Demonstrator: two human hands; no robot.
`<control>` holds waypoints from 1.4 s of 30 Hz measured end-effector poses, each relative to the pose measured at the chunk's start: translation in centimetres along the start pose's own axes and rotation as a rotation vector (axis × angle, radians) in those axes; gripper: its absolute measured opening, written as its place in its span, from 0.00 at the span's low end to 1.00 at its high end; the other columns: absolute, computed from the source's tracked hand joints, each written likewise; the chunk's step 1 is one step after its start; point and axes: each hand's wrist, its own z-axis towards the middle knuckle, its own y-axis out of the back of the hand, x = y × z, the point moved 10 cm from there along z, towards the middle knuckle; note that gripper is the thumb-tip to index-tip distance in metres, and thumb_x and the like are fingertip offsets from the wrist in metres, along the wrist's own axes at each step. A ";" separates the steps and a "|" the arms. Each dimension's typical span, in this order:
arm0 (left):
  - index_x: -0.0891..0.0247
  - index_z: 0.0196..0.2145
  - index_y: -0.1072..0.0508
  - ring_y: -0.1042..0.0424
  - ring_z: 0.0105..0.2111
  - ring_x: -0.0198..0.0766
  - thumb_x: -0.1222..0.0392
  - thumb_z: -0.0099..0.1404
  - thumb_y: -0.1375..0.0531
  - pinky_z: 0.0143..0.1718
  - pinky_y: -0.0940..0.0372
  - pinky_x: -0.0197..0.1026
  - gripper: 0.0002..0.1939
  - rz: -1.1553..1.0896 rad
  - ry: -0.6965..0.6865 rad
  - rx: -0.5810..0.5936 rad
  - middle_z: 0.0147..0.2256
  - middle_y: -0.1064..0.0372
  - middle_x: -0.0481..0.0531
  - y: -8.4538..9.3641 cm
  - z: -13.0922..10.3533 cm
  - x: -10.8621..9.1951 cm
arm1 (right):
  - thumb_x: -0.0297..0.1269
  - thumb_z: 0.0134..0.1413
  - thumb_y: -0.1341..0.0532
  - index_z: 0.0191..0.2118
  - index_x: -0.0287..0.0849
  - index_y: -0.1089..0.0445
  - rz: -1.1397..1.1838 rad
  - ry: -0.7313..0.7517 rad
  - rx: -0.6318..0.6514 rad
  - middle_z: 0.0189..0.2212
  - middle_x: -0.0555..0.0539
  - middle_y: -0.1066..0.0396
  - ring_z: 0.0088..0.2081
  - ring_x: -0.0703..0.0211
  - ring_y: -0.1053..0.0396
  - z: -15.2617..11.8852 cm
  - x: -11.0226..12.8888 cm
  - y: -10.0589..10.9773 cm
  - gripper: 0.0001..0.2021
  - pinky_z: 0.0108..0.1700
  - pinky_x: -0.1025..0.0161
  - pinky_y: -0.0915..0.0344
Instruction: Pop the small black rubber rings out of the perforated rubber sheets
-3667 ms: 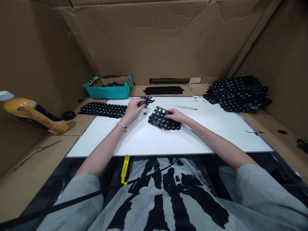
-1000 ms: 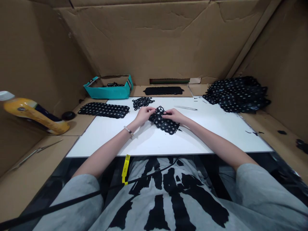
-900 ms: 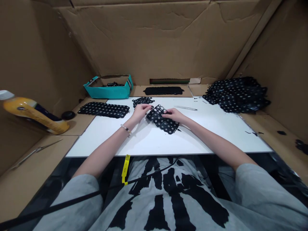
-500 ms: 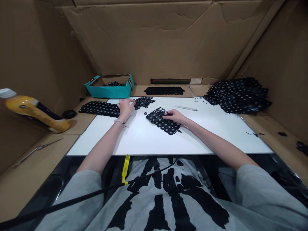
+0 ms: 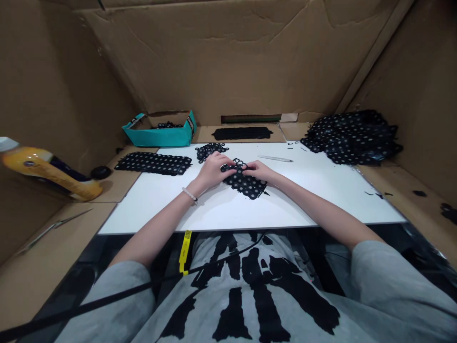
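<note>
On the white board (image 5: 221, 209), a black sheet dotted with pale holes (image 5: 246, 184) lies between my hands. My right hand (image 5: 262, 172) grips its upper right part between thumb and fingers. My left hand (image 5: 213, 170) is at the sheet's upper left edge, thumb and fingers closed near it; whatever they pinch is too small to make out. Just behind my left hand sits a loose pile of small black rings (image 5: 209, 151). Another dotted black sheet (image 5: 153, 163) lies flat at the left of the board.
A teal box (image 5: 159, 137) with black rings stands at the back left. Behind the board lies a black strip (image 5: 243, 133). A silver pen-like tool (image 5: 274, 158), a heap of dotted sheets (image 5: 352, 138), tweezers (image 5: 55, 226) and a yellow bottle (image 5: 53, 171) are around.
My left hand has moved right from beside the ring pile to the dotted sheet's edge, uncovering the end of the left sheet. My right hand stays on the sheet.
</note>
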 end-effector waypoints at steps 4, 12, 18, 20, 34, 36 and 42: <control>0.60 0.42 0.20 0.29 0.42 0.49 0.52 0.62 0.32 0.47 0.36 0.50 0.13 -0.011 0.040 0.046 0.39 0.20 0.54 -1.9 -0.5 -1.0 | 0.53 0.42 0.32 0.34 0.38 0.21 -0.030 0.082 0.038 0.28 0.50 0.26 0.34 0.58 0.35 0.0 0.9 -0.4 0.21 0.39 0.62 0.43; 0.59 0.35 0.18 0.25 0.39 0.46 0.55 0.66 0.39 0.49 0.35 0.49 0.10 -0.201 0.235 -0.019 0.37 0.19 0.52 -2.3 -0.5 1.3 | 0.58 0.40 0.30 0.31 0.37 0.24 0.000 0.055 0.046 0.25 0.51 0.29 0.31 0.61 0.38 0.0 0.4 -0.4 0.25 0.35 0.63 0.44; 0.63 0.32 0.18 0.22 0.41 0.48 0.57 0.65 0.40 0.46 0.31 0.46 0.12 -0.403 0.638 -0.281 0.36 0.18 0.54 -0.3 -1.8 10.4 | 0.62 0.36 0.30 0.28 0.38 0.27 -0.042 0.004 0.011 0.20 0.53 0.36 0.26 0.65 0.43 0.1 0.1 0.1 0.28 0.31 0.64 0.49; 0.64 0.34 0.18 0.23 0.44 0.49 0.57 0.65 0.41 0.49 0.32 0.46 0.13 -0.316 0.729 -0.451 0.38 0.18 0.56 2.4 -3.2 13.8 | 0.62 0.36 0.30 0.29 0.38 0.27 -0.076 0.005 0.010 0.20 0.54 0.38 0.26 0.65 0.45 0.0 0.1 0.1 0.28 0.30 0.64 0.51; 0.65 0.45 0.18 0.26 0.49 0.50 0.62 0.65 0.43 0.57 0.38 0.47 0.16 0.011 0.625 -0.411 0.46 0.20 0.59 5.8 -3.0 15.5 | 0.63 0.35 0.29 0.29 0.39 0.28 -0.036 -0.025 0.017 0.22 0.53 0.36 0.26 0.65 0.44 0.0 -0.8 -0.2 0.28 0.30 0.64 0.52; 0.63 0.46 0.18 0.28 0.48 0.50 0.59 0.68 0.44 0.56 0.39 0.49 0.16 0.044 0.498 -0.374 0.45 0.20 0.58 5.6 -1.9 12.5 | 0.63 0.35 0.29 0.29 0.39 0.28 -0.027 -0.033 0.004 0.21 0.54 0.37 0.26 0.65 0.45 -0.2 -0.6 -0.2 0.28 0.30 0.64 0.53; 0.59 0.42 0.19 0.29 0.44 0.49 0.48 0.65 0.35 0.49 0.37 0.50 0.14 -0.077 0.052 0.041 0.39 0.20 0.54 -0.7 0.1 1.3 | 0.63 0.38 0.31 0.26 0.38 0.28 -0.052 0.002 -0.048 0.21 0.52 0.35 0.27 0.63 0.43 -0.3 0.3 -0.2 0.28 0.31 0.64 0.49</control>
